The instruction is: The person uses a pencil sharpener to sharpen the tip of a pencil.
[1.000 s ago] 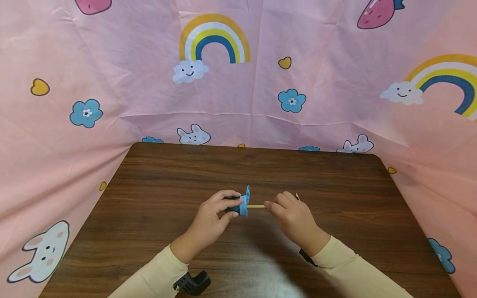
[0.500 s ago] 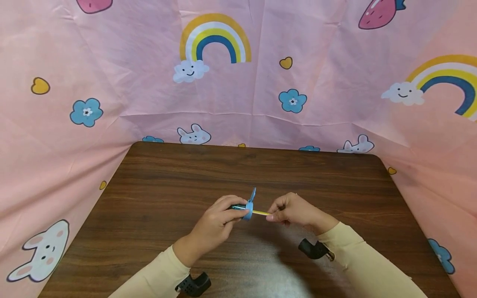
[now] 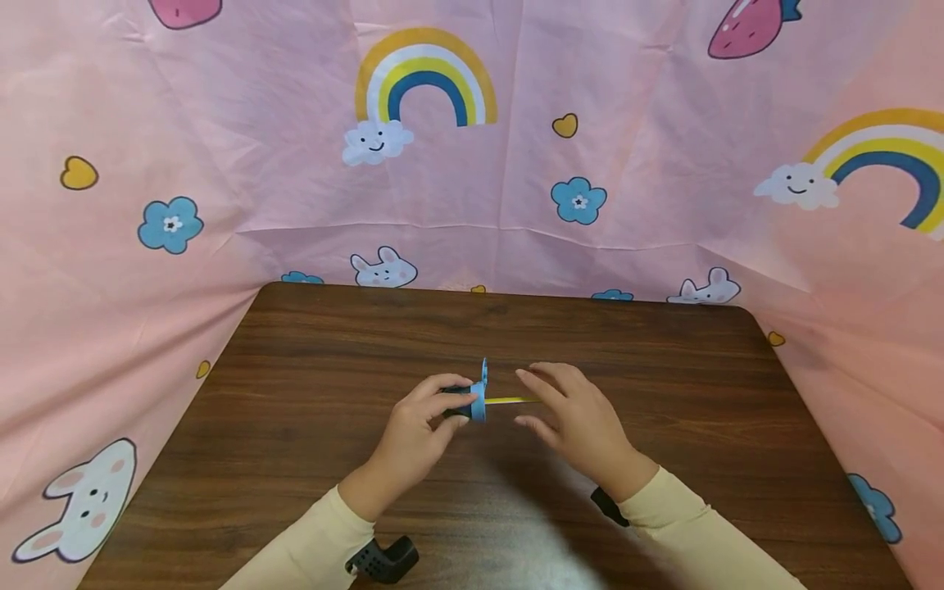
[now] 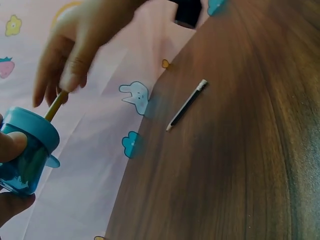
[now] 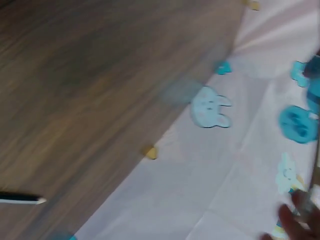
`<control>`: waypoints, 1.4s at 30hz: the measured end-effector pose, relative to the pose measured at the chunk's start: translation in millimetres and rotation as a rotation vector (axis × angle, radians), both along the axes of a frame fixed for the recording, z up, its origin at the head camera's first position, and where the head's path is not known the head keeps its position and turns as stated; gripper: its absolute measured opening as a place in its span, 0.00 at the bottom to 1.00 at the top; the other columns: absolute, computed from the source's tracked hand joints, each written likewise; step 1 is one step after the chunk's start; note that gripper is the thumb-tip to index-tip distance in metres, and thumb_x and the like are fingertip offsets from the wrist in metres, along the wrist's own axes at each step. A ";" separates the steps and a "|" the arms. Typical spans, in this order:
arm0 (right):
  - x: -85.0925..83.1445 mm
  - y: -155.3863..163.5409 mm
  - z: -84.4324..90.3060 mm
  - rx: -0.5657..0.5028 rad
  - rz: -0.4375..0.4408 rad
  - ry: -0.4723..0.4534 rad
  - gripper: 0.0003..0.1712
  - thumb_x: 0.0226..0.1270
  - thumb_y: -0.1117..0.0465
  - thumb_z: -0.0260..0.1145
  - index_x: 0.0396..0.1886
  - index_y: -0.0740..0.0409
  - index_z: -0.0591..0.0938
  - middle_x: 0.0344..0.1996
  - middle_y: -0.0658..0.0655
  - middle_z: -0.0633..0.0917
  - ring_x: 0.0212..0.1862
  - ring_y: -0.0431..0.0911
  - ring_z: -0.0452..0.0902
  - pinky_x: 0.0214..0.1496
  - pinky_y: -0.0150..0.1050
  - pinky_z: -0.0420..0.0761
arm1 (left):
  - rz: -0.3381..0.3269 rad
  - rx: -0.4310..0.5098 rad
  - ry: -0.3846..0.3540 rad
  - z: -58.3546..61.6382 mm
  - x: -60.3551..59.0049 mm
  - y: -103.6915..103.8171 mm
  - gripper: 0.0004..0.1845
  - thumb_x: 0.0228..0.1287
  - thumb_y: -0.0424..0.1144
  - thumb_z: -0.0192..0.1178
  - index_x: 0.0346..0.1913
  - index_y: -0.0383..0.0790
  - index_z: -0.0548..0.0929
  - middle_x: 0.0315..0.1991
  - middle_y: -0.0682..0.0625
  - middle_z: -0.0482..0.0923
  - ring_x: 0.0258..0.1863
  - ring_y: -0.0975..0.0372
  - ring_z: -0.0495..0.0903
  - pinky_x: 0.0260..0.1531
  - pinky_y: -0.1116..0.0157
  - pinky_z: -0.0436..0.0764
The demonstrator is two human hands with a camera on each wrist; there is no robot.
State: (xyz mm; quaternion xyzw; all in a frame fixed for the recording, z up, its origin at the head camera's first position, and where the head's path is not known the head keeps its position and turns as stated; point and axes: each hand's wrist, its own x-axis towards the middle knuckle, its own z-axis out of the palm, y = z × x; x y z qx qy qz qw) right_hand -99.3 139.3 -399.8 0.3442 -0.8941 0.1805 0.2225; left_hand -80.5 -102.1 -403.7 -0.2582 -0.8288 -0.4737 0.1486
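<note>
My left hand (image 3: 416, 428) grips a small blue pencil sharpener (image 3: 476, 400) just above the brown table (image 3: 472, 328). A yellow pencil (image 3: 512, 401) sticks out of it to the right. My right hand (image 3: 578, 418) hovers at the pencil's free end with fingers spread and fairly straight, index above and thumb below it. In the left wrist view the sharpener (image 4: 25, 150) sits between my left fingertips (image 4: 10, 146), and a right fingertip (image 4: 70, 80) is at the pencil (image 4: 56, 104). A black pencil (image 4: 187, 105) lies loose on the table, hidden in the head view.
Pink cartoon-print cloth (image 3: 472, 164) walls the table on the back and both sides. The black pencil (image 5: 20, 199) lies near the table's edge in the right wrist view. A black wrist mount (image 3: 383, 561) shows at my left sleeve.
My right hand let go of its pinch on the yellow pencil and spread its fingers. The sharpener and pencil shifted slightly away from me and levelled out.
</note>
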 end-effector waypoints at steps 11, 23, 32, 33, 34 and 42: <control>-5.1 -3.3 -20.3 -0.119 0.145 0.493 0.16 0.77 0.67 0.50 0.41 0.62 0.85 0.31 0.55 0.81 0.31 0.48 0.78 0.33 0.39 0.81 | -0.004 0.119 -0.262 7.2 2.8 2.6 0.18 0.55 0.22 0.66 0.49 0.36 0.86 0.53 0.50 0.78 0.52 0.55 0.79 0.39 0.70 0.83; 5.0 -2.2 4.8 -0.162 0.119 -0.229 0.06 0.50 0.67 0.76 0.30 0.59 0.88 0.24 0.48 0.81 0.26 0.36 0.75 0.26 0.29 0.78 | -0.092 -0.114 0.173 3.7 3.9 2.0 0.16 0.50 0.21 0.69 0.45 0.33 0.87 0.51 0.46 0.78 0.51 0.53 0.79 0.45 0.63 0.84; -15.5 6.0 23.5 -0.273 0.087 -1.083 0.07 0.62 0.64 0.69 0.31 0.65 0.87 0.15 0.46 0.75 0.19 0.38 0.67 0.20 0.31 0.72 | -0.168 -0.148 0.392 -2.5 2.5 1.6 0.19 0.47 0.16 0.67 0.44 0.32 0.87 0.49 0.43 0.79 0.51 0.52 0.78 0.50 0.65 0.82; -17.8 7.2 23.3 -0.282 0.100 -1.126 0.07 0.62 0.65 0.69 0.31 0.67 0.86 0.15 0.47 0.75 0.19 0.38 0.67 0.20 0.32 0.72 | -0.172 -0.149 0.401 -3.5 2.6 1.7 0.19 0.47 0.15 0.67 0.44 0.32 0.87 0.49 0.44 0.79 0.51 0.52 0.78 0.50 0.65 0.81; -19.7 7.9 22.8 -0.286 0.109 -1.155 0.07 0.62 0.66 0.68 0.31 0.68 0.86 0.15 0.47 0.75 0.19 0.38 0.67 0.20 0.32 0.72 | -0.174 -0.149 0.404 -4.6 2.6 1.7 0.20 0.47 0.15 0.66 0.44 0.32 0.87 0.49 0.44 0.79 0.51 0.51 0.78 0.51 0.66 0.81; -8.9 0.6 19.9 -0.134 0.019 -0.772 0.15 0.67 0.55 0.66 0.47 0.61 0.86 0.33 0.49 0.84 0.32 0.39 0.77 0.32 0.35 0.80 | -0.095 -0.076 0.222 -9.3 1.5 1.0 0.16 0.50 0.20 0.69 0.45 0.32 0.87 0.51 0.44 0.78 0.51 0.54 0.78 0.45 0.66 0.83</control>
